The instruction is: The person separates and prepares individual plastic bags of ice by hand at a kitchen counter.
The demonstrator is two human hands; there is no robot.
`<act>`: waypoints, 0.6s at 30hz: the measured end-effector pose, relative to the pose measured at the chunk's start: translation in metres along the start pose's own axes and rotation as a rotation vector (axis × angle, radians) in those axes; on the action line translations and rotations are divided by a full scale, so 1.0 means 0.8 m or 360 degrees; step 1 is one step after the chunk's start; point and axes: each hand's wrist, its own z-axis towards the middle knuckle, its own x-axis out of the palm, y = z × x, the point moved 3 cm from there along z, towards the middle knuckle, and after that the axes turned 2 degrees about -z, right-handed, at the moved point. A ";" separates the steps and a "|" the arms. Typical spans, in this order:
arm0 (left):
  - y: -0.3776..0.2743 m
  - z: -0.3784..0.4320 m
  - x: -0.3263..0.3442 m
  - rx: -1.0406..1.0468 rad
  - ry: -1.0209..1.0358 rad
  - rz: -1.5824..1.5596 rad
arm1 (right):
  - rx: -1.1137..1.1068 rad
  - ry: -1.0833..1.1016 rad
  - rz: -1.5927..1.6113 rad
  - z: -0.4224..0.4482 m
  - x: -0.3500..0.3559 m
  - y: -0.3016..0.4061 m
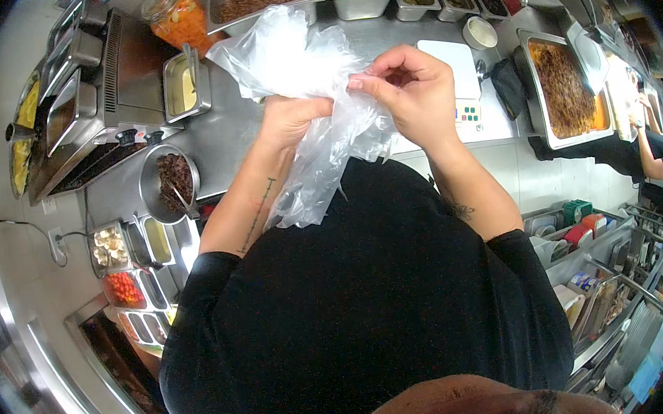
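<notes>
Thin clear plastic bags [300, 66] are bunched up before my chest, over the steel worktop [227, 121]. My left hand [298, 117] grips the plastic from the left, its thumb lying across it; part of the bunch hangs down below towards my shirt. On the right, my right hand [410, 88] pinches an edge of the plastic between thumb and fingertips. Close to the right hand, a white kitchen scale [450, 70] with coloured buttons lies on the worktop. Glare hides much of the upper plastic.
A steel pan with pale sauce [181, 84], a bowl of dark food [173, 183] and a countertop grill [133, 76] stand left. A jar of orange vegetables [175, 15] and steel pans line the back. Right are a tray of browned food [562, 89] and another person's arm [650, 155].
</notes>
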 end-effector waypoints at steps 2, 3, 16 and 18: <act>0.000 -0.004 -0.001 -0.0016 -0.0092 -0.0050 | -0.0010 -0.0047 0.0016 -0.005 -0.001 -0.004; 0.003 -0.003 -0.005 -0.0066 -0.0152 0.0037 | -0.0014 -0.0070 0.0024 -0.007 -0.001 -0.005; 0.025 -0.018 0.016 0.0091 -0.0127 -0.0074 | -0.0093 -0.0037 -0.0507 -0.012 0.002 0.014; 0.020 -0.019 0.015 0.0049 -0.0138 0.0049 | -0.0067 -0.0062 -0.0539 -0.014 0.003 0.010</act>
